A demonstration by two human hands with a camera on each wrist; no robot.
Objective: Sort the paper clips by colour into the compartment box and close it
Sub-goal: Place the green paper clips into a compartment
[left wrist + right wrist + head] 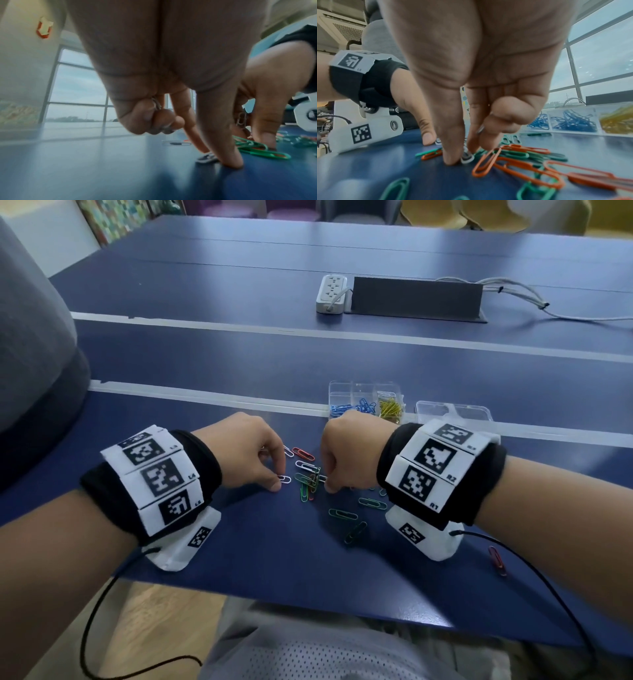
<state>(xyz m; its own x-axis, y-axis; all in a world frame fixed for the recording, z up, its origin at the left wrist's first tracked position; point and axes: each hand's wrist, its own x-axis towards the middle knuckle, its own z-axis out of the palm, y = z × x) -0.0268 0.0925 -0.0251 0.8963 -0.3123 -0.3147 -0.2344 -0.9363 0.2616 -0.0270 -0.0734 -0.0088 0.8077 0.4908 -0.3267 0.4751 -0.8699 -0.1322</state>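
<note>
Left hand (pixel 239 450), centre frame: thumb and forefinger pinch a white clip (pixel 284 479) on the table (pixel 239 542). Right hand (pixel 346 453) likewise pinches a white clip (pixel 467 157), apparently. Loose clips (pixel 310 482) between; box (pixel 366 402) above, open.

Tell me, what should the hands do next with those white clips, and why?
Probably lift them. The left hand pinches a white clip flat on the table, and the right hand pinches another white clip in the mixed pile. The compartment box holds only blue and yellow so far, so white likely goes in a free compartment.
</note>
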